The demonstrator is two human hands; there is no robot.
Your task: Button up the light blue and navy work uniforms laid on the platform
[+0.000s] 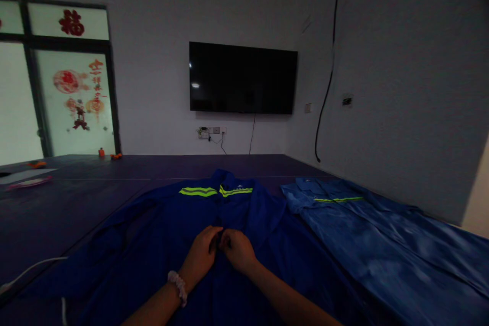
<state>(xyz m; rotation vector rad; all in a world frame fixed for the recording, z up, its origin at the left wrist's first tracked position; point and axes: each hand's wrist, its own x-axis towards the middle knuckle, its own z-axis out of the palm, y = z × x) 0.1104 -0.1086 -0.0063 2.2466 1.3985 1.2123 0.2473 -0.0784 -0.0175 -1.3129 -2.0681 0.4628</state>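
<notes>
A dark blue work jacket [183, 224] with yellow-green reflective strips across the chest lies spread flat in front of me, its collar pointing away. My left hand [202, 249], with a pale scrunchie [178, 288] around the wrist, is closed on the jacket's front edge near the middle. Right beside it, my right hand [237, 249] pinches the same front opening with bent fingers. The fingertips of both hands nearly meet over the placket. Dim light and the fingers hide exactly which bit of the front they grip.
A lighter blue work garment [367, 244] with a yellow-green strip lies at the right. The dark work surface [153, 165] reaches the wall, where a television [243, 79] hangs. A white cable [34, 266] lies at the left; small orange items [116, 156] stand near the door.
</notes>
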